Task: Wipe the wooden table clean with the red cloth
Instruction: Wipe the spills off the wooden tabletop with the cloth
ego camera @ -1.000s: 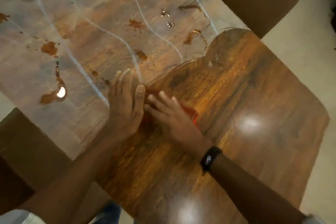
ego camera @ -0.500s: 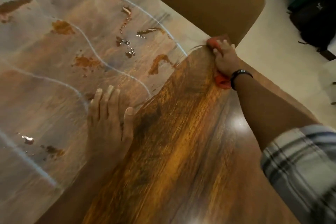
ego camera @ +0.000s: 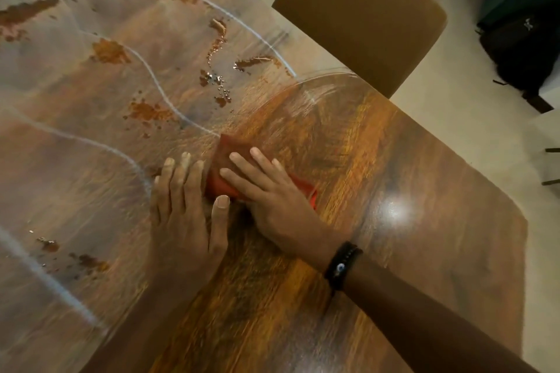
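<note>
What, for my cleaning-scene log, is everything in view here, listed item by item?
wooden table: one, glossy brown, fills most of the view
whitish film: one area, milky, left and far part of the table
brown patches: several, reddish brown, scattered within the film
red cloth: one, red, on the table at the film's edge
chair: one, brown, beyond the table's far edge
floor: one, cream, right of the table
bag: one, black, on the floor, upper right
wristband: one, black, right wrist
left hand: one, flat on the table beside the cloth
right hand: one, fingers straight, pressing the cloth
</note>
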`<move>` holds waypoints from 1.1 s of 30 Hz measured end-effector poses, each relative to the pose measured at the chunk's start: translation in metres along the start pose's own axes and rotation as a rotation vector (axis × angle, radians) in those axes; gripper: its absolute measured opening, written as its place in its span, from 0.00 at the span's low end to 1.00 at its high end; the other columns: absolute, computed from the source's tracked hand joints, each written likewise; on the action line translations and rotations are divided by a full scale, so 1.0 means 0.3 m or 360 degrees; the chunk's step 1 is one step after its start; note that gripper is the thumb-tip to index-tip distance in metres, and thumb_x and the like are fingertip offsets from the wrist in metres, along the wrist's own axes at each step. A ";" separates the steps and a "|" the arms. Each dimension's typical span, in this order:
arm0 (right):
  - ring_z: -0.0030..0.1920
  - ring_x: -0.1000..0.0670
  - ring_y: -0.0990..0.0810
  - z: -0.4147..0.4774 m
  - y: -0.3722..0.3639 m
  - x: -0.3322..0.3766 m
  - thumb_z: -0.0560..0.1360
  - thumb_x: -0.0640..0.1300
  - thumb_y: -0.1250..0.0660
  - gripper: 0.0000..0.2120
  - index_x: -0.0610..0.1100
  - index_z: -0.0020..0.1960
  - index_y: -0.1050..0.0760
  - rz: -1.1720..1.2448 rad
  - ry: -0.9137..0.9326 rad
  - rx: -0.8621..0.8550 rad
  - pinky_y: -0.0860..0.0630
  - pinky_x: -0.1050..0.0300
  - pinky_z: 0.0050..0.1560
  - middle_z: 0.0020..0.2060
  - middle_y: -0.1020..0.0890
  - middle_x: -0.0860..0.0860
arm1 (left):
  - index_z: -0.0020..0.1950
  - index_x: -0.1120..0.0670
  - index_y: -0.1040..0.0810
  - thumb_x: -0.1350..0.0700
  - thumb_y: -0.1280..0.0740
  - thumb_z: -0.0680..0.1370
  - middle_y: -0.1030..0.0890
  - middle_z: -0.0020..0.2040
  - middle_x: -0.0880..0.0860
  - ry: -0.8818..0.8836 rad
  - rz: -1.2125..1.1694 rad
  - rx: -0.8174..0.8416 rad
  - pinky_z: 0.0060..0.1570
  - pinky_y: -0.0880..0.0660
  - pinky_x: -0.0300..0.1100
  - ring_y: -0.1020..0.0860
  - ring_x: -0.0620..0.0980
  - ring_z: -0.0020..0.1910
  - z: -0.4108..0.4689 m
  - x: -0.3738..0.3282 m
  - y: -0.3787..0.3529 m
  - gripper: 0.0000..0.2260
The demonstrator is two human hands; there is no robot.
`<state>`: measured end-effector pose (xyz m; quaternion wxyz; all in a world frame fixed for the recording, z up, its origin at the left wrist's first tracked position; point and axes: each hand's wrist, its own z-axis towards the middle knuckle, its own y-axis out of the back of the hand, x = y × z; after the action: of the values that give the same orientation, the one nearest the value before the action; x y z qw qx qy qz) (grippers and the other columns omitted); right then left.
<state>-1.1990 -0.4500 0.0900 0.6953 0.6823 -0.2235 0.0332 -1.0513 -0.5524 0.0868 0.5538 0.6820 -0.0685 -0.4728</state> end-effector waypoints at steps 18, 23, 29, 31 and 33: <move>0.80 0.50 0.57 0.079 0.058 -0.092 0.84 0.50 0.47 0.23 0.55 0.79 0.43 0.0084 -0.0287 -0.0101 0.60 0.42 0.77 0.80 0.45 0.54 | 0.78 0.60 0.38 0.40 0.55 0.83 0.39 0.79 0.59 -0.0018 -0.0060 -0.0019 0.79 0.51 0.57 0.49 0.55 0.81 -0.001 0.007 -0.003 0.32; 0.79 0.46 0.46 0.158 0.189 -0.341 0.84 0.48 0.44 0.22 0.54 0.78 0.38 -0.0111 -0.0515 -0.0204 0.54 0.37 0.77 0.78 0.39 0.53 | 0.78 0.60 0.38 0.41 0.55 0.83 0.38 0.79 0.58 -0.0024 -0.0090 -0.0027 0.79 0.50 0.57 0.48 0.55 0.81 -0.003 0.002 0.003 0.31; 0.79 0.41 0.46 0.342 0.344 -0.666 0.85 0.50 0.47 0.22 0.50 0.78 0.39 0.0093 -0.1288 -0.0341 0.52 0.37 0.78 0.78 0.38 0.49 | 0.78 0.58 0.39 0.40 0.55 0.83 0.40 0.80 0.57 -0.0040 -0.0079 -0.0048 0.79 0.50 0.58 0.50 0.53 0.82 -0.004 0.012 -0.011 0.31; 0.80 0.40 0.49 0.338 0.292 -0.556 0.85 0.50 0.47 0.23 0.50 0.79 0.40 0.0027 -0.1154 -0.0334 0.53 0.34 0.77 0.79 0.41 0.48 | 0.78 0.58 0.39 0.39 0.56 0.83 0.39 0.79 0.57 -0.0045 -0.0082 -0.0065 0.78 0.49 0.60 0.50 0.54 0.81 -0.006 0.012 -0.012 0.31; 0.80 0.42 0.52 0.289 0.215 -0.385 0.85 0.49 0.46 0.23 0.51 0.79 0.40 0.0088 -0.0869 -0.0298 0.58 0.35 0.77 0.80 0.43 0.50 | 0.78 0.59 0.39 0.39 0.57 0.83 0.39 0.79 0.57 -0.0034 -0.0100 -0.0074 0.78 0.49 0.60 0.50 0.54 0.81 -0.007 0.014 -0.012 0.31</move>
<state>-1.3485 -0.4993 0.1065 0.6682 0.5924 -0.4230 -0.1535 -1.0491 -0.5522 0.0814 0.5534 0.6658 -0.0418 -0.4987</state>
